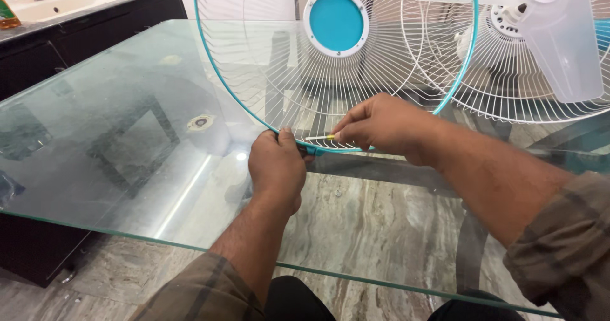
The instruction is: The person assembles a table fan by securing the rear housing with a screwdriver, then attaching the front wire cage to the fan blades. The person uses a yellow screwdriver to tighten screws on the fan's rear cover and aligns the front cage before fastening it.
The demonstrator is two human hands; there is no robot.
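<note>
A white wire fan grille (273,54) with a teal rim and a teal round centre cap (335,21) stands on edge on the glass table (127,136). My left hand (277,167) grips the bottom of the teal rim at its clip. My right hand (381,125) pinches a thin yellow-tipped tool (323,137), seemingly a small screwdriver, pointed at that clip. Both hands meet at the lowest point of the grille.
Behind at the right stands the fan body (527,47) with its rear wire guard and translucent blades. A dark cabinet with a white sink (70,3) is at the far left. The glass table's near edge (190,245) runs in front of my knees, marble floor below.
</note>
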